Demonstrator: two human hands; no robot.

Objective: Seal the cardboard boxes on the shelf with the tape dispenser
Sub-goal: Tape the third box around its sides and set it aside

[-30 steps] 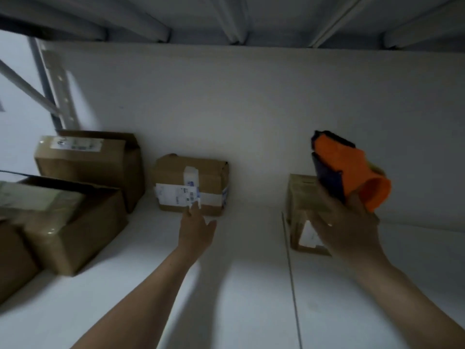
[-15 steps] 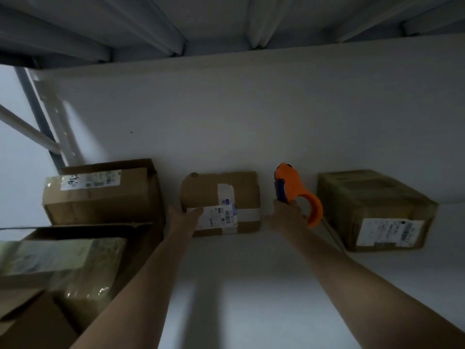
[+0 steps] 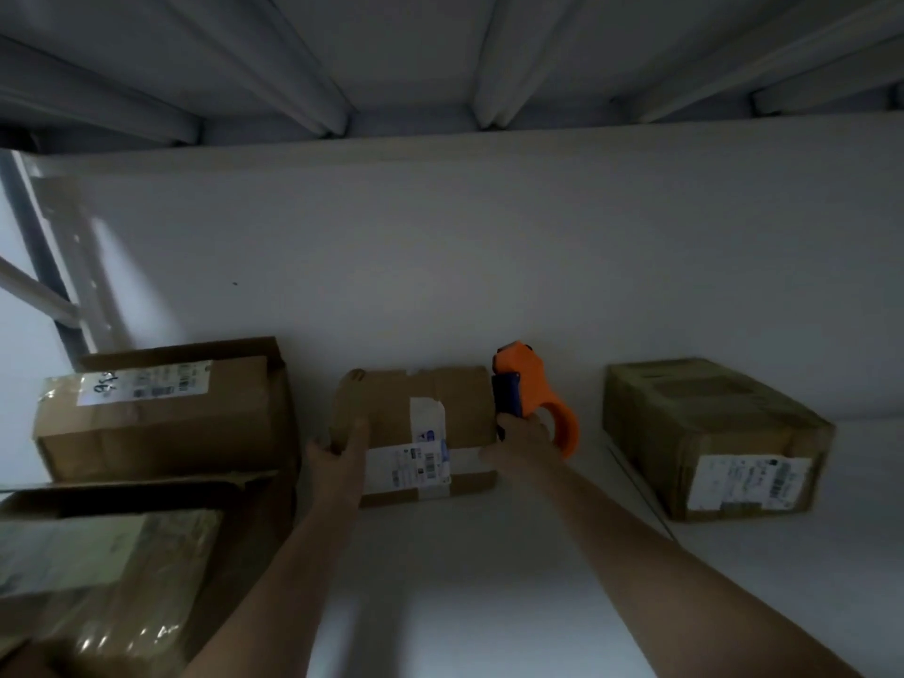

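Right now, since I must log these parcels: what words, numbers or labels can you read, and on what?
On the left box: white label with dark handwritten marks, perhaps digits, too blurred to quote; its print and barcodes unreadable.
On the middle box: label with barcodes and small print, too blurred to read.
On the right box: label with barcodes, print too blurred.
On the tape dispenser: no text shows.

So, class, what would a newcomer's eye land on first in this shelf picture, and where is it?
The orange tape dispenser, gripped in the right hand at the right end of the small middle box. Then the left hand holding that box's left end, with a bigger box apart on the right.
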